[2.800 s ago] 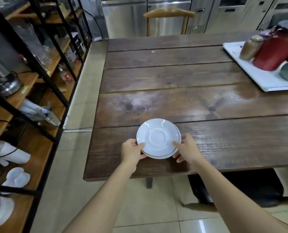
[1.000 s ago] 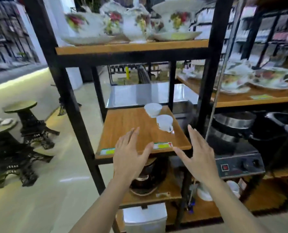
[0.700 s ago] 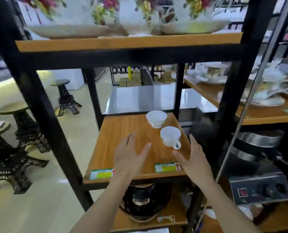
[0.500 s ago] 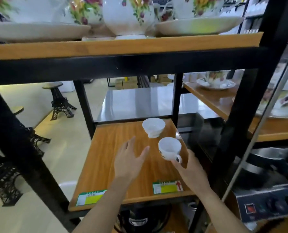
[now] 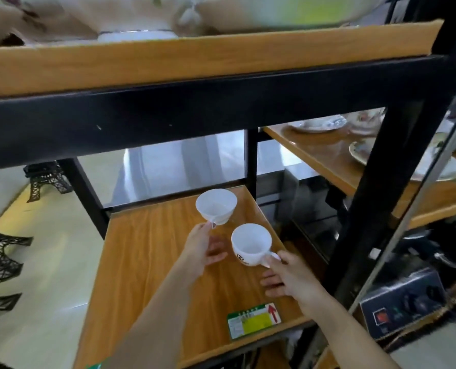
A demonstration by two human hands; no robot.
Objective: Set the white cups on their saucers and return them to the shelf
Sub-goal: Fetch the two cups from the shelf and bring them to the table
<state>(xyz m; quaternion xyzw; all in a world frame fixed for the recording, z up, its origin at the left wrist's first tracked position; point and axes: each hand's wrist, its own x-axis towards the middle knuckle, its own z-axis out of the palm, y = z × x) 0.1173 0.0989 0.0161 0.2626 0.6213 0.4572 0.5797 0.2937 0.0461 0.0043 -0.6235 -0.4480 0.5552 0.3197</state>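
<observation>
Now both hands reach onto the wooden shelf board (image 5: 152, 265), which serves as the landmark for all else. Two white cups stand on it toward its right rear corner. The rear cup (image 5: 216, 205) sits farthest back, close to the black rear post (image 5: 252, 158), with its small handle turned toward the front. The left hand (image 5: 204, 249) has its thumb and forefinger pinched on that handle, while its remaining fingers hang loose and spread below, above the board. The front cup (image 5: 251, 245) stands just ahead and to the right of the rear one, near the board's right edge; a small dark logo shows on its side, and its handle points to the right. The right hand (image 5: 285, 275) grips this handle between thumb and forefinger, its other fingers curled beneath, close over the wood. Whether either cup is lifted off the board cannot be told. A green and yellow label (image 5: 253, 320) with a red arrow lies at the board's front edge, right of centre. Above the board, another shelf (image 5: 195, 62) carries blurred flowered china. To the right of the board, a neighbouring shelf (image 5: 336, 161) holds patterned saucers.
</observation>
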